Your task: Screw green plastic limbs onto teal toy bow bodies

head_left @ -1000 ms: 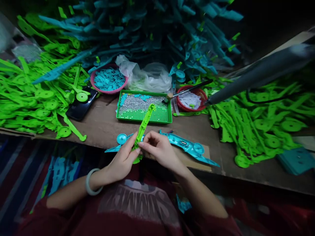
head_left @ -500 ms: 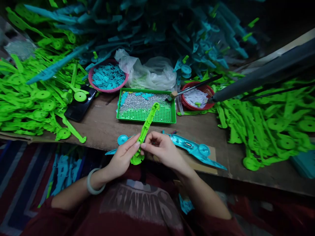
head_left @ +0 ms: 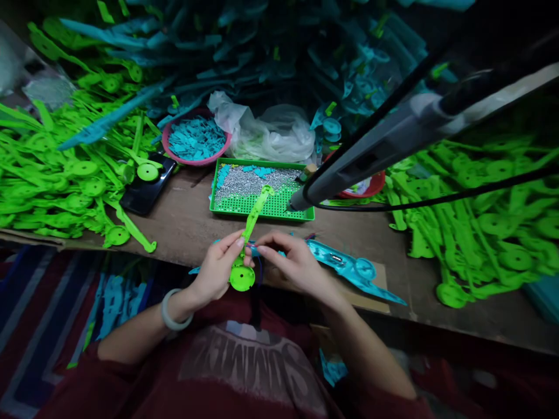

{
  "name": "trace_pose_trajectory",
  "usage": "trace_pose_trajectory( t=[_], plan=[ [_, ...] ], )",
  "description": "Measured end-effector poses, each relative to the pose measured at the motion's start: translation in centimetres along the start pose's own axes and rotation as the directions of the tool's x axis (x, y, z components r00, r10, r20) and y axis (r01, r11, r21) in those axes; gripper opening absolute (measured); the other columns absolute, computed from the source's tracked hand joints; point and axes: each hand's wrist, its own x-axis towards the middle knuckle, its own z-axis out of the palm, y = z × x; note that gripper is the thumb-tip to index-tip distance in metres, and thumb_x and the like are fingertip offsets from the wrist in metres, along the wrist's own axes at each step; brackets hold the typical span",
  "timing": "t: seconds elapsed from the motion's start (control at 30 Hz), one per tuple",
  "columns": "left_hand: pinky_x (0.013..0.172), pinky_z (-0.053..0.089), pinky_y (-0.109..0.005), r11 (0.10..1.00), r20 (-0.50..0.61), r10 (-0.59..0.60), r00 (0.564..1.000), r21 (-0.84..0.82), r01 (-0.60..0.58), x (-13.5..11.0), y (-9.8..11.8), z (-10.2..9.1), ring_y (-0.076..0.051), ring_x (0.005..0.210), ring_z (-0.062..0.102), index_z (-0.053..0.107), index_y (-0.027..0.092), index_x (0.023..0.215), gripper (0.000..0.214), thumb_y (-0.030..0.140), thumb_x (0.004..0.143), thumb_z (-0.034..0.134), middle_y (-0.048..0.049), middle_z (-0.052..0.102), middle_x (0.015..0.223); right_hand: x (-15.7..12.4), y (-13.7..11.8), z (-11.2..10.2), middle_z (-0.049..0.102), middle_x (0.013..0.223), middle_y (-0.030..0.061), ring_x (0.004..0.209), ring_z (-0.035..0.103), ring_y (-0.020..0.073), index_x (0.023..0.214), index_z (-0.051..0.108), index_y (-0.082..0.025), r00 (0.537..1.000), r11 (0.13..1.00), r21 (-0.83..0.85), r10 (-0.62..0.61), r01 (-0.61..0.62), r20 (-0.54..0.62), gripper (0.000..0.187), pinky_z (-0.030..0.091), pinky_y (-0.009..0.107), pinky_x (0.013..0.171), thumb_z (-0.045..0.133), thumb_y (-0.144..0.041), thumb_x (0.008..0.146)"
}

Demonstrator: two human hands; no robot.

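Note:
My left hand (head_left: 219,265) is closed around a long lime-green plastic part (head_left: 257,212), hollow side up. Its round cup end points toward my body and its narrow end reaches over the tray. My right hand (head_left: 288,256) is pinched at the middle of that part; a thin dark strand, perhaps a wire, shows by its fingertips, but exactly what they grip is too small to tell. Below and behind the hands lies a blue plastic part (head_left: 340,261) with a round cup and a small metal piece in it, partly hidden by my right hand.
A green perforated tray (head_left: 262,216) holds small metal pieces. A grey pen-shaped tool (head_left: 371,157) with a black cable hangs over its right side, covering part of a red basket (head_left: 375,185). Beyond are a pink bowl (head_left: 196,162), a phone (head_left: 146,189) and heaps of green parts (head_left: 56,180).
The green part has turned so its round cup faces up, and the right fingers have shifted slightly. The grey tool has swung left from the red basket to above the tray.

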Motion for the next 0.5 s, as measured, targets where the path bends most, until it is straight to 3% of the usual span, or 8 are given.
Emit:
trace_pose_trajectory(
  t=[0.13, 0.27, 0.4, 0.5],
  plan=[
    [0.061, 0.050, -0.022, 1.000, 0.026, -0.015, 1.000, 0.017, 0.015, -0.1, 0.9, 0.1, -0.008, 0.060, 0.058, 0.067, 0.014, 0.116, 0.045, 0.038, 0.080, 0.076, 0.0012, 0.063, 0.072, 0.1, 0.2, -2.2, 0.068, 0.082, 0.0016, 0.063, 0.056, 0.0104, 0.093, 0.069, -0.018, 0.997, 0.996, 0.073, 0.049, -0.053, 0.066, 0.024, 0.045, 0.024, 0.058, 0.068, -0.040, 0.082],
    [0.066, 0.052, -0.025, 0.978, 0.106, 0.035, 0.994, 0.201, -0.056, -1.0, 1.5, -0.1, -0.011, 0.066, 0.063, 0.063, 0.017, 0.127, 0.046, 0.040, 0.087, 0.067, -0.0012, 0.066, 0.079, 0.0, -0.3, -2.8, 0.062, 0.072, -0.0007, 0.058, 0.050, 0.0087, 0.084, 0.068, -0.017, 0.999, 0.997, 0.074, 0.019, -0.021, 0.028, 0.023, 0.040, 0.023, 0.053, 0.069, -0.040, 0.081],
    [0.074, 0.052, -0.026, 0.836, 0.202, 0.192, 0.960, 0.479, -0.268, -1.3, 2.0, -0.3, -0.014, 0.076, 0.066, 0.049, 0.020, 0.144, 0.051, 0.036, 0.096, 0.055, -0.0024, 0.069, 0.081, -0.5, -1.0, -2.4, 0.063, 0.076, 0.0002, 0.062, 0.052, 0.0096, 0.086, 0.066, -0.017, 0.999, 0.999, 0.040, -0.030, 0.031, -0.021, 0.020, 0.041, 0.024, 0.057, 0.067, -0.036, 0.083],
    [0.076, 0.051, -0.026, 0.703, 0.260, 0.271, 0.927, 0.604, -0.375, -1.1, 2.1, -0.3, -0.015, 0.075, 0.065, 0.047, 0.017, 0.145, 0.050, 0.030, 0.097, 0.050, -0.0024, 0.069, 0.079, -1.1, -1.5, -2.0, 0.066, 0.084, 0.0023, 0.070, 0.056, 0.0119, 0.095, 0.067, -0.017, 0.996, 0.996, -0.037, -0.079, 0.078, -0.035, 0.021, 0.044, 0.025, 0.063, 0.066, -0.034, 0.084]
  ],
)
